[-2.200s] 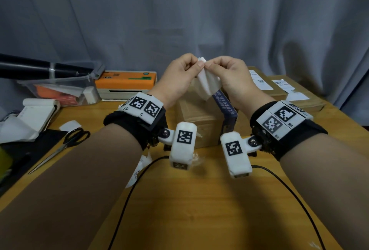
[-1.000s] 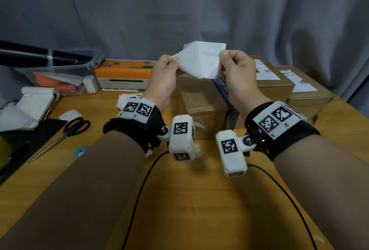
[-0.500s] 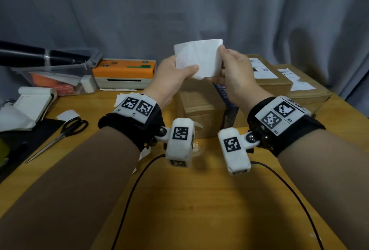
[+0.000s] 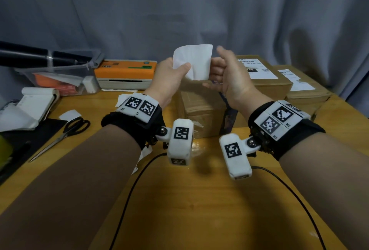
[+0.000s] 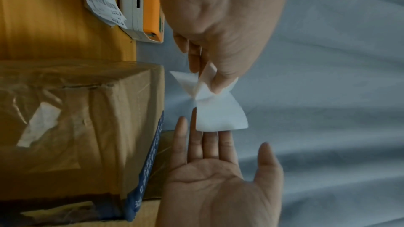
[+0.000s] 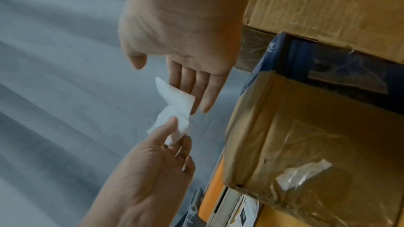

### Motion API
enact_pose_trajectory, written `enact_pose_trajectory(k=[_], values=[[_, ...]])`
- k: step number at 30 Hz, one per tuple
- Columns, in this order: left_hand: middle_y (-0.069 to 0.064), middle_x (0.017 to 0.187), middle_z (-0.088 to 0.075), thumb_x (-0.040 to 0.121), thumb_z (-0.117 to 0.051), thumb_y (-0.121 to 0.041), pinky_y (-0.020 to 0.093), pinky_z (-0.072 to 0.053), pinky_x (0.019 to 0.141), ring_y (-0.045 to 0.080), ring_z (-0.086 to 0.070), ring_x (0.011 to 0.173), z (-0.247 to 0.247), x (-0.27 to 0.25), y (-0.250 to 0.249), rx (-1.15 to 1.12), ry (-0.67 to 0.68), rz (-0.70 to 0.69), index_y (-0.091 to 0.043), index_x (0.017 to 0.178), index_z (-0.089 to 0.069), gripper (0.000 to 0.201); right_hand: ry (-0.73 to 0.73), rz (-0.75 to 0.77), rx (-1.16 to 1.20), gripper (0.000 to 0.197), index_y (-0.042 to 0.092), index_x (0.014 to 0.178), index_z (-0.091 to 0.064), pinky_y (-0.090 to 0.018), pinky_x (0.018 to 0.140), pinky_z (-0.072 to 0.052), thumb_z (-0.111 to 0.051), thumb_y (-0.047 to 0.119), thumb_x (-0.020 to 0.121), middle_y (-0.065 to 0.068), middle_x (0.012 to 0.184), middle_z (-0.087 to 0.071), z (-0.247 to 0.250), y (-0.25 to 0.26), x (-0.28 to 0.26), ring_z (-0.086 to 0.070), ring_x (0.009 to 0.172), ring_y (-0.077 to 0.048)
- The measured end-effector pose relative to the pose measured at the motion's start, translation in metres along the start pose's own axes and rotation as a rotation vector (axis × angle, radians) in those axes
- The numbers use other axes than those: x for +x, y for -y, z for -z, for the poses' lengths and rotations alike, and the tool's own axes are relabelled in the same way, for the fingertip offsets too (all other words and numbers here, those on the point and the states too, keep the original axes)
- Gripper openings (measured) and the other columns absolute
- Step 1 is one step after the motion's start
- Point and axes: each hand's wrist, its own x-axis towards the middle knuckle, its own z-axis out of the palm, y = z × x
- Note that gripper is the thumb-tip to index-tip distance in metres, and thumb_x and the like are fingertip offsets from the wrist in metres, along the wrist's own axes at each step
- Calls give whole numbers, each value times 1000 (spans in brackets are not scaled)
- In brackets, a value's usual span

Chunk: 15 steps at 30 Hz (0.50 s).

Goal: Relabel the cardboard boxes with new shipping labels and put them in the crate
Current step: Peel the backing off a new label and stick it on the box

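Note:
A blank white label sheet (image 4: 196,60) (image 5: 220,115) (image 6: 177,103) hangs in the air above a taped cardboard box (image 4: 201,106) (image 5: 76,127) (image 6: 306,135) with a blue strip on its right side. My left hand (image 4: 184,68) (image 5: 207,78) (image 6: 178,132) pinches the sheet's left part between thumb and fingers. My right hand (image 4: 215,66) (image 5: 225,137) (image 6: 174,82) is open, its straight fingers at the sheet's right edge. Two more boxes (image 4: 261,82) (image 4: 305,90) with printed labels stand at the back right.
An orange label printer (image 4: 125,70) stands at the back, with loose labels (image 4: 123,100) in front of it. A clear plastic bin (image 4: 60,78), a paper roll (image 4: 36,102) and scissors (image 4: 65,131) lie on the left. Two black cables (image 4: 127,195) cross the near table.
Both hands pinched the crumpled sheet, then pulled it flat. The right hand has now let go and spread its fingers; the left hand alone holds the sheet.

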Motion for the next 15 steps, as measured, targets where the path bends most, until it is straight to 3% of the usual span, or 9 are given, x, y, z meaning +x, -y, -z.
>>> enact_pose_trajectory(k=[3, 6, 9, 12, 15], values=[[2, 109, -68, 88, -59, -25, 29, -53, 83, 11, -64, 96, -1, -1, -2, 45, 13, -23, -10, 119, -59, 34, -16, 131, -185, 28, -1, 104, -66, -20, 62, -48, -62, 22, 89, 1, 71, -64, 0, -4, 1, -57, 57, -3], [1, 115, -66, 78, -68, -29, 38, -52, 93, 15, -62, 106, -2, -3, -3, 82, 80, -26, -13, 124, -55, 50, -107, 133, -179, 9, 2, 87, -68, -21, 57, -45, -60, 7, 89, 1, 60, -60, 3, -8, 4, -52, 50, -5], [0, 123, -60, 81, -71, -23, 31, -51, 93, 14, -57, 111, -1, -2, -2, 141, 129, -16, -14, 130, -49, 54, -186, 79, -52, 18, 10, 80, -67, -25, 58, -50, -58, 19, 92, 0, 66, -66, 7, -4, 3, -60, 57, -11], [1, 122, -60, 82, -70, -20, 26, -50, 87, 14, -56, 109, -1, 0, -3, 104, 52, -27, -12, 129, -49, 52, -104, 34, -55, 33, 13, 87, -67, -32, 75, -54, -56, 44, 90, -5, 87, -73, 13, -1, 1, -69, 77, -19], [2, 117, -61, 81, -71, -16, 27, -51, 89, 14, -58, 105, -2, -1, -6, 39, -12, -25, -8, 126, -49, 50, 48, 63, -178, 28, 7, 87, -66, -27, 70, -49, -65, 35, 87, 6, 64, -65, 12, -4, -4, -59, 59, -6]])
